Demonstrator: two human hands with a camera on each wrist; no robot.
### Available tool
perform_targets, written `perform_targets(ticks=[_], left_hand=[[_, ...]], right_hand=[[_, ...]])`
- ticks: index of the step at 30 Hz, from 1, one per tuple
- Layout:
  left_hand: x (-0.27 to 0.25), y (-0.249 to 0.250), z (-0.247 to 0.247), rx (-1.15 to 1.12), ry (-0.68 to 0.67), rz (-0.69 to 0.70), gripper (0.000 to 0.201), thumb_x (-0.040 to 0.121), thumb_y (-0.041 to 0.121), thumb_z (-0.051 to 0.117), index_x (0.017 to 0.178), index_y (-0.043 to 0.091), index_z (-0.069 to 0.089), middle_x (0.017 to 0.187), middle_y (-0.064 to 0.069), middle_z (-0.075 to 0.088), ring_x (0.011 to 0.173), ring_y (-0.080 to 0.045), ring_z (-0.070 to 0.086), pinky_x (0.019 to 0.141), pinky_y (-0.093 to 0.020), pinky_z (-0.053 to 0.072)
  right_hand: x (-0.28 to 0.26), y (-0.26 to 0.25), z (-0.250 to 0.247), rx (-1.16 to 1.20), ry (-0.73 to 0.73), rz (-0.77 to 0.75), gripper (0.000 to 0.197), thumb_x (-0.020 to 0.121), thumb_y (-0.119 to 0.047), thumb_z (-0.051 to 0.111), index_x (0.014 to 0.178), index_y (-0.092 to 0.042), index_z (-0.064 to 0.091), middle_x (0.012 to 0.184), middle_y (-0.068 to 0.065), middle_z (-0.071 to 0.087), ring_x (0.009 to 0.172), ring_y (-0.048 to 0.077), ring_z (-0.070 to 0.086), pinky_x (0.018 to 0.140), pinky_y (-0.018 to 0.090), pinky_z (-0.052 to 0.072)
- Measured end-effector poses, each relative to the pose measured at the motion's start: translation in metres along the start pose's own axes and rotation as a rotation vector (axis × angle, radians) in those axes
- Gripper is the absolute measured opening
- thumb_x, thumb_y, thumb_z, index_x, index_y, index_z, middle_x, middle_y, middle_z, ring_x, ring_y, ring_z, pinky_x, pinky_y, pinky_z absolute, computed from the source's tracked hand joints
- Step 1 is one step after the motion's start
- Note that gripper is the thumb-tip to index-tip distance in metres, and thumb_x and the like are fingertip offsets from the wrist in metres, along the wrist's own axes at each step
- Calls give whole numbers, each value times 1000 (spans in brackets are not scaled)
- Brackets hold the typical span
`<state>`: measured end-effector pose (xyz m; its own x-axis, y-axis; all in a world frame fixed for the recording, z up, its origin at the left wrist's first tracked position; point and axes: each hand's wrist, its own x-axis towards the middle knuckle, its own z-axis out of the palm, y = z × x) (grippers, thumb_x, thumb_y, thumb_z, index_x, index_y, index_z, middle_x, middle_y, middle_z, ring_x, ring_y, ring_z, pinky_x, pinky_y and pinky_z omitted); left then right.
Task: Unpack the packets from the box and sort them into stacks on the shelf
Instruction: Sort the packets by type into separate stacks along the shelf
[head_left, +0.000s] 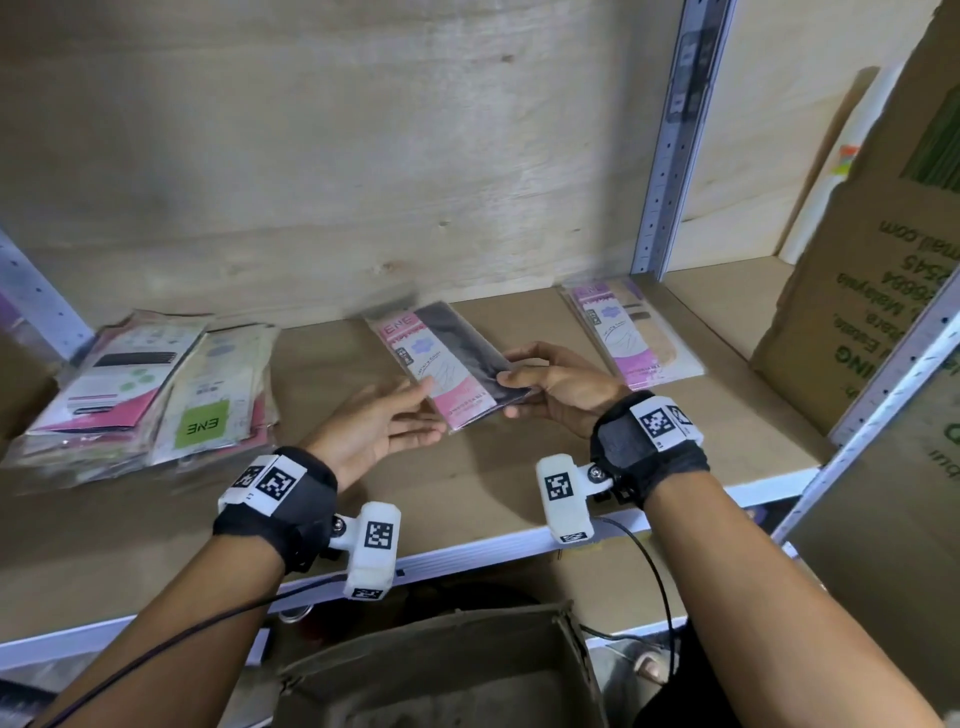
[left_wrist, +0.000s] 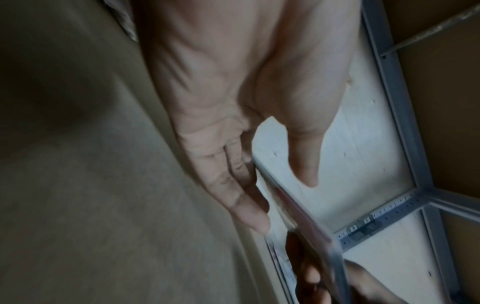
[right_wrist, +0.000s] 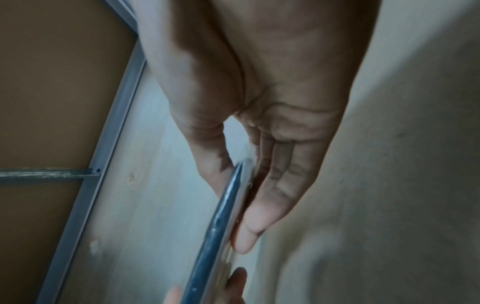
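Clear glossy plastic wraps the packet (head_left: 453, 370) held above the middle of the shelf (head_left: 524, 467), a flat sleeve with a pink printed card on its left half and dark fabric showing on its right. The right hand (head_left: 558, 391) pinches its right edge, thumb on top and fingers curled beneath; the right wrist view shows the thin edge (right_wrist: 221, 222) caught between thumb and fingers. The left hand (head_left: 382, 426) is spread with straight, relaxed fingers, fingertips touching or just under the near left corner, supporting it without gripping. Judging by how thin it looks edge-on and how easily one pinch carries it, the packet is probably light and bends readily, stiffened a little by the card insert. The film looks slick, so a fingertip pinch could slide; a hold across the long edge with a flat palm beneath should keep it level. It does not appear fragile, though the sleeve may crease. To the far right lies a similar pink packet with beige fabric (head_left: 631, 332), well apart from the held one; to the left sits a loose, slumping stack of mixed packets (head_left: 150, 384). A cardboard box (head_left: 878, 260) stands at the right end of the shelf, and another open box (head_left: 441, 675) sits below the near edge.
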<state>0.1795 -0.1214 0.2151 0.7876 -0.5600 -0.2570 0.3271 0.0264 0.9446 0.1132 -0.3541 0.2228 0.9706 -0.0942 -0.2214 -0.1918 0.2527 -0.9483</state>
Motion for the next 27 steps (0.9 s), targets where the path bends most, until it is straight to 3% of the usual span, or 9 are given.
perform_targets(ticks=[5, 9, 14, 19, 23, 27], left_hand=[[0, -9, 8, 97, 57, 60, 36, 87, 6, 71, 122, 0, 63, 111, -14, 75, 93, -23, 75, 73, -28, 61], [3, -9, 13, 145, 124, 58, 40, 84, 4, 75, 122, 0, 63, 107, -12, 76, 87, -20, 76, 68, -25, 60], [12, -6, 26, 213, 174, 41, 42, 81, 2, 77, 121, 0, 63, 104, -13, 76, 81, -19, 77, 64, -23, 60], [31, 9, 51, 345, 184, 34, 40, 81, 3, 78, 118, 1, 64, 100, -13, 75, 70, -12, 74, 59, -20, 59], [49, 17, 70, 426, 194, 8, 50, 81, 2, 79, 125, -5, 59, 112, -21, 71, 75, -18, 72, 55, -19, 59], [61, 18, 86, 440, 171, -52, 31, 82, -5, 75, 110, -6, 62, 115, -28, 69, 80, -27, 71, 55, -22, 60]], right_hand=[[-4, -1, 1, -190, 8, 49, 40, 80, 0, 76, 115, -3, 57, 100, 15, 72, 70, 24, 73, 55, 29, 60], [-8, -6, -4, -364, -10, 101, 41, 80, -4, 78, 113, 1, 56, 98, 25, 73, 66, 26, 72, 52, 25, 58], [-6, -11, -16, -620, 85, 95, 30, 74, -18, 85, 97, -6, 69, 76, 8, 71, 54, 16, 59, 56, 25, 52], [-1, -15, -28, -643, 229, 68, 20, 77, -16, 83, 78, -17, 63, 88, 10, 71, 63, 18, 58, 72, 33, 55], [-2, -17, -35, -715, 333, 53, 23, 76, -22, 83, 88, -14, 65, 98, 8, 70, 89, 21, 67, 86, 37, 58], [-2, -19, -39, -740, 379, 75, 31, 73, -23, 83, 95, -8, 68, 105, 8, 69, 101, 23, 65, 95, 37, 54]])
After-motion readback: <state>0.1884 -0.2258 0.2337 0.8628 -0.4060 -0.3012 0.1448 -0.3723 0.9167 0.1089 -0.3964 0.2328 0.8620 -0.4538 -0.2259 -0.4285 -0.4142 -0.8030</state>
